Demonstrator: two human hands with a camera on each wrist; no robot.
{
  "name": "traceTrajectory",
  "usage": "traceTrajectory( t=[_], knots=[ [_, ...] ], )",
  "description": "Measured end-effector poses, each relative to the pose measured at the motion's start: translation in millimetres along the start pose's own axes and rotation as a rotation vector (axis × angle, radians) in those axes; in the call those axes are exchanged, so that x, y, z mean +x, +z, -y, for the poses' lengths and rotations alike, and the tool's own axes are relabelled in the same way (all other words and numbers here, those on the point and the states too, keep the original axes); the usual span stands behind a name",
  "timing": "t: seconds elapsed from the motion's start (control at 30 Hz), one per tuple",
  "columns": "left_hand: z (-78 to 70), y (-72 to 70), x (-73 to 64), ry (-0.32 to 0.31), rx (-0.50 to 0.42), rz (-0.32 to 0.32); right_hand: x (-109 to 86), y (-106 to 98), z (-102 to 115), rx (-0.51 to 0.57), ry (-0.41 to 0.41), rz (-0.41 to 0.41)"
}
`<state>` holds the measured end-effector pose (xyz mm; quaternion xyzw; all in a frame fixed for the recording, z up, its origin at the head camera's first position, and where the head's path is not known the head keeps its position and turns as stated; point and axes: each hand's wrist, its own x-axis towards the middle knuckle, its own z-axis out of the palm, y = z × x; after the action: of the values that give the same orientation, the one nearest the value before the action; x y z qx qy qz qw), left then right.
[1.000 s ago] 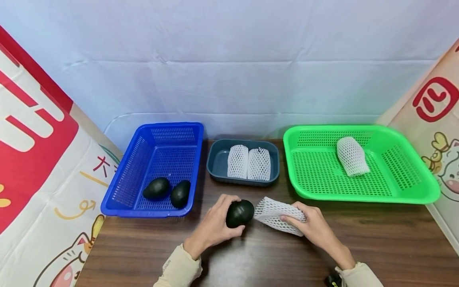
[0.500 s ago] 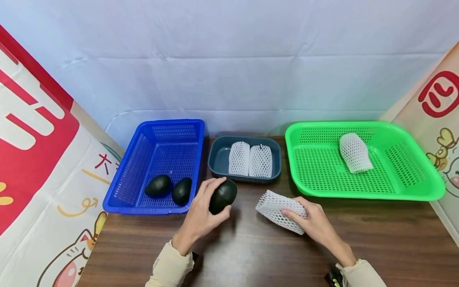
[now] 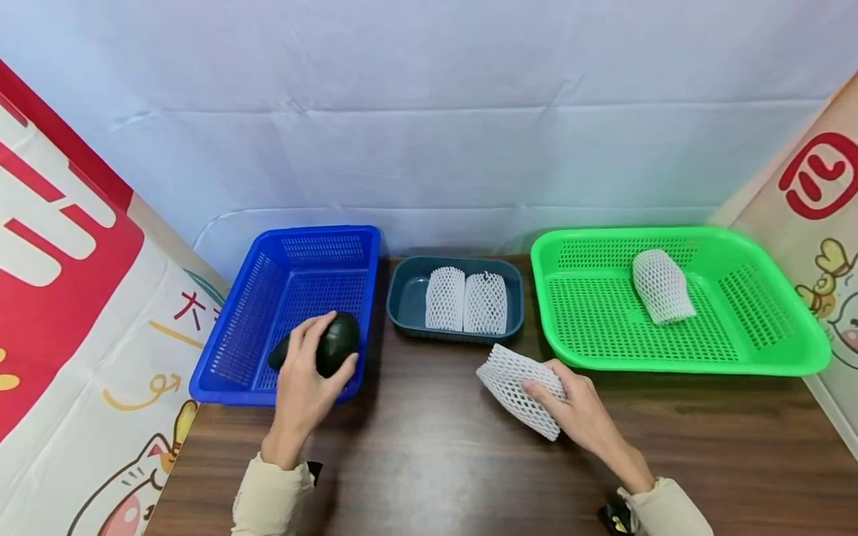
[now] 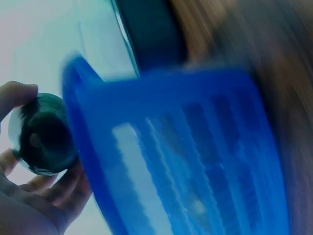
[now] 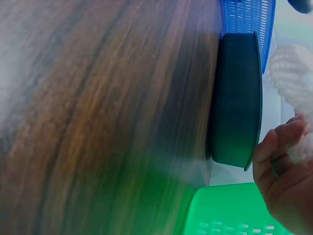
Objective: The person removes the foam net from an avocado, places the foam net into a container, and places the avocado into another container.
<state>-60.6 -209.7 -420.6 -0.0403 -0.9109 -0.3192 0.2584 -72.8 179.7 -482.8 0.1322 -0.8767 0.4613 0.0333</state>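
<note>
Over the near right corner of the blue basket (image 3: 315, 294), my left hand (image 3: 302, 391) grips a dark green avocado (image 3: 342, 342), thumb on one side and fingers on the other. The left wrist view has this avocado (image 4: 46, 134) above the basket's rim. Part of another avocado (image 3: 277, 356) shows in the basket behind my fingers; the hand hides whatever else lies there. My right hand (image 3: 582, 409) holds a white foam net sleeve (image 3: 519, 391) above the table, its mouth tilted to the upper left. The right wrist view shows the sleeve (image 5: 293, 73) only in part.
A dark grey-blue box (image 3: 409, 301) at the back centre holds two flat foam net sleeves (image 3: 465, 300). To its right stands a green basket (image 3: 596, 320) with a bulging foam net sleeve (image 3: 662, 286) in it. A pale cloth wall (image 3: 429, 164) rises behind.
My left hand has carried the avocado leftward from beside the sleeve's mouth to over the blue basket. The right hand keeps its sleeve at nearly the same spot, tilted slightly more.
</note>
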Motion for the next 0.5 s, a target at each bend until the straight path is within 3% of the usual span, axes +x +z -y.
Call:
traceTrajectory(
  t=[0.23,0.37,0.5],
  knots=[
    [40.9,-10.5,-1.2,-0.112,0.137,0.025,3.1,0.9,3.5,0.013,-0.03,0.05],
    [52.7,-10.1,-2.6,-0.179,0.215,0.109,6.3,1.6,8.4,0.028,-0.074,0.061],
    [54.1,-8.9,1.0,-0.246,0.257,0.215,12.5,4.1,17.0,0.052,-0.107,0.051]
  ],
)
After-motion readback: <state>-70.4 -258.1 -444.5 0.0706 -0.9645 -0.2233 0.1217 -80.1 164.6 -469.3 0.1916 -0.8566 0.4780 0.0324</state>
